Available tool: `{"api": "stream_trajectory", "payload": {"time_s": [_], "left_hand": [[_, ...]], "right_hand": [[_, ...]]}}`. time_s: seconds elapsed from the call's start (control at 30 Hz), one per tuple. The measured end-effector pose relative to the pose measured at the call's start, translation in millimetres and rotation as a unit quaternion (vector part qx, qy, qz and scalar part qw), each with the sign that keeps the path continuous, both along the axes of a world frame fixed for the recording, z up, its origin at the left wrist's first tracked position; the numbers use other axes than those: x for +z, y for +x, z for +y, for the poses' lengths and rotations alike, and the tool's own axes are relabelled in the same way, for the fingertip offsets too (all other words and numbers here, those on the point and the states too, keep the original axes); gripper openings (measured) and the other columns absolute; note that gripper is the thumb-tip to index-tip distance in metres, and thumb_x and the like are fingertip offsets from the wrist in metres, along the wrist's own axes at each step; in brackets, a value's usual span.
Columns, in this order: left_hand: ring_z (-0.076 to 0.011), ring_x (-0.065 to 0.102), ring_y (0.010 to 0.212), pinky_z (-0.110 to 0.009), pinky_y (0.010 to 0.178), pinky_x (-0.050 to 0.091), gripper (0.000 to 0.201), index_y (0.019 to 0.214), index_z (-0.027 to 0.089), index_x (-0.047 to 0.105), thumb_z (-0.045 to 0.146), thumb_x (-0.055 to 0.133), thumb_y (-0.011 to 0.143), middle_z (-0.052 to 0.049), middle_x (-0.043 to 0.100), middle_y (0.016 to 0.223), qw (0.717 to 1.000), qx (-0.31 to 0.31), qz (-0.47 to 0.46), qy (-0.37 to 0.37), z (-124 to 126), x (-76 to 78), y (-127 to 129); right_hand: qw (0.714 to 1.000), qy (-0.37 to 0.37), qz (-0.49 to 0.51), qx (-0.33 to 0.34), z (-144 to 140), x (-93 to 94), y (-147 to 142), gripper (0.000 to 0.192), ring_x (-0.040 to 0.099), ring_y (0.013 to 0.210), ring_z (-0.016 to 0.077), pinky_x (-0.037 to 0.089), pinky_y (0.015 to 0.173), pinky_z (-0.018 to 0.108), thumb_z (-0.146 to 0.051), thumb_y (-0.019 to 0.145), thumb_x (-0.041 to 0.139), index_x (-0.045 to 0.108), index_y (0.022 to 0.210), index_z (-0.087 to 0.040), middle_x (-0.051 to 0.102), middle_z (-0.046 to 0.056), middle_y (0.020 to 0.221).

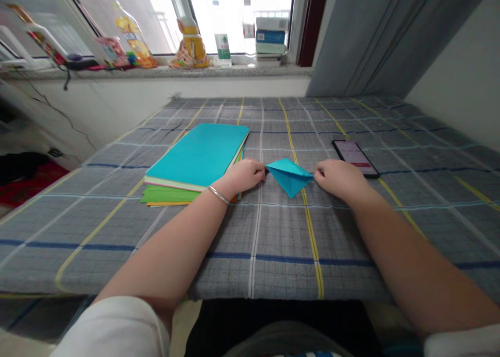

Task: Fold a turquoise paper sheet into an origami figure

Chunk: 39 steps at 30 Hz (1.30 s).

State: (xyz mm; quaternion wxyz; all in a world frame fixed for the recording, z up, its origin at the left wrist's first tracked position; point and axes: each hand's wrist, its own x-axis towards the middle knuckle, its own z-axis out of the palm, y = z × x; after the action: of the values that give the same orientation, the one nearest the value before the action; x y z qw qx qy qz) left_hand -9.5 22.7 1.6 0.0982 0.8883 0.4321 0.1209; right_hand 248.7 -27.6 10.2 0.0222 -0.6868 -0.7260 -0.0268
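Observation:
A folded turquoise paper [289,175], shaped like a downward-pointing triangle, lies on the grey checked tablecloth [273,232]. My left hand [241,175] pinches its left corner, and a thin bracelet sits on that wrist. My right hand [339,177] pinches the right corner. Both hands rest on the cloth with the paper stretched between them.
A stack of coloured paper sheets [197,159], turquoise on top and green below, lies left of my left hand. A phone [355,158] with a lit screen lies behind my right hand. Bottles and boxes stand on the windowsill [195,71]. A grey curtain [375,34] hangs at right.

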Motion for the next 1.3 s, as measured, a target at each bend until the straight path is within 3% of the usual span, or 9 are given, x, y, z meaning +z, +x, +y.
{"api": "stream_trajectory", "payload": {"time_s": [0.17, 0.3, 0.4, 0.5, 0.67, 0.87, 1.03, 1.13, 1.3], "left_hand": [[-0.0211, 0.064, 0.089, -0.033, 0.083, 0.050, 0.034, 0.089, 0.019, 0.066, 0.024, 0.032, 0.091, -0.006, 0.071, 0.093, 0.995, 0.074, -0.061, 0.015, 4, -10.4, 6], [-0.0205, 0.063, 0.100, -0.033, 0.090, 0.049, 0.034, 0.098, 0.016, 0.062, 0.023, 0.029, 0.095, -0.009, 0.068, 0.110, 0.992, 0.083, -0.091, 0.034, 3, -15.0, 9], [-0.0192, 0.063, 0.099, -0.032, 0.089, 0.049, 0.035, 0.105, 0.016, 0.061, 0.029, 0.029, 0.099, -0.008, 0.068, 0.110, 0.990, 0.072, -0.124, 0.008, 4, -17.2, 9], [-0.0185, 0.064, 0.096, -0.030, 0.088, 0.050, 0.030, 0.113, 0.018, 0.061, 0.034, 0.042, 0.096, -0.006, 0.070, 0.105, 0.990, 0.060, -0.126, -0.017, 1, -17.7, 12], [-0.0246, 0.056, 0.115, -0.039, 0.104, 0.041, 0.038, 0.128, 0.018, 0.059, 0.032, 0.051, 0.093, -0.010, 0.064, 0.118, 0.998, 0.049, -0.022, 0.041, -12, -14.6, 22], [-0.0283, 0.054, 0.114, -0.044, 0.103, 0.041, 0.053, 0.139, 0.023, 0.052, 0.046, 0.051, 0.091, -0.012, 0.058, 0.117, 0.996, 0.050, 0.041, 0.069, -18, -20.7, 29], [-0.0323, 0.036, 0.139, -0.051, 0.118, 0.020, 0.066, 0.147, 0.021, 0.042, 0.056, 0.046, 0.092, -0.012, 0.040, 0.151, 0.994, 0.008, 0.083, 0.077, -16, -29.5, 28], [-0.0316, 0.020, 0.147, -0.053, 0.121, 0.008, 0.067, 0.151, 0.018, 0.034, 0.055, 0.038, 0.095, -0.008, 0.032, 0.158, 0.992, -0.027, 0.101, 0.070, -16, -31.6, 30], [-0.0269, 0.021, 0.149, -0.050, 0.121, 0.012, 0.069, 0.153, 0.014, 0.027, 0.054, 0.032, 0.098, -0.010, 0.024, 0.160, 0.990, -0.021, 0.129, 0.050, -19, -30.2, 38]], "right_hand": [[0.990, 0.069, 0.120, 0.021, 5, -10.5, -9, 0.034, 0.064, 0.098, 0.0258, 0.047, 0.079, 0.036, -0.025, 0.093, 0.034, 0.066, 0.105, -0.018, 0.071, 0.012, 0.109], [0.961, 0.072, 0.225, 0.141, 11, -21.0, -9, 0.041, 0.055, 0.123, 0.0225, 0.042, 0.102, 0.038, -0.029, 0.097, 0.033, 0.061, 0.126, -0.019, 0.063, 0.009, 0.132], [0.948, 0.029, 0.223, 0.226, 15, -30.0, -6, 0.044, 0.046, 0.134, 0.0217, 0.034, 0.113, 0.041, -0.035, 0.098, 0.038, 0.058, 0.134, -0.019, 0.053, 0.009, 0.144], [0.950, -0.006, 0.184, 0.250, 18, -38.2, -4, 0.050, 0.040, 0.139, 0.0241, 0.031, 0.115, 0.044, -0.037, 0.093, 0.050, 0.054, 0.139, -0.019, 0.046, 0.012, 0.150], [0.958, -0.014, 0.146, 0.247, 19, -42.5, -8, 0.051, 0.032, 0.144, 0.0242, 0.028, 0.116, 0.046, -0.034, 0.095, 0.043, 0.048, 0.144, -0.019, 0.039, 0.012, 0.154], [0.966, -0.026, 0.126, 0.225, 19, -42.3, -15, 0.052, 0.031, 0.144, 0.0255, 0.026, 0.117, 0.047, -0.045, 0.099, 0.034, 0.050, 0.143, -0.023, 0.037, 0.010, 0.155], [0.972, -0.032, 0.110, 0.204, 18, -42.4, -19, 0.076, 0.030, 0.145, 0.0307, 0.025, 0.117, 0.050, -0.064, 0.088, 0.046, 0.038, 0.151, -0.023, 0.033, 0.011, 0.157], [0.977, -0.041, 0.093, 0.190, 14, -39.6, -24, 0.083, 0.028, 0.145, 0.0328, 0.024, 0.117, 0.053, -0.068, 0.083, 0.049, 0.036, 0.152, -0.025, 0.030, 0.010, 0.159], [0.982, -0.068, 0.057, 0.164, 8, -34.5, -34, 0.100, 0.015, 0.148, 0.0359, 0.014, 0.119, 0.054, -0.072, 0.077, 0.051, 0.023, 0.156, -0.017, 0.022, 0.013, 0.161]]}}
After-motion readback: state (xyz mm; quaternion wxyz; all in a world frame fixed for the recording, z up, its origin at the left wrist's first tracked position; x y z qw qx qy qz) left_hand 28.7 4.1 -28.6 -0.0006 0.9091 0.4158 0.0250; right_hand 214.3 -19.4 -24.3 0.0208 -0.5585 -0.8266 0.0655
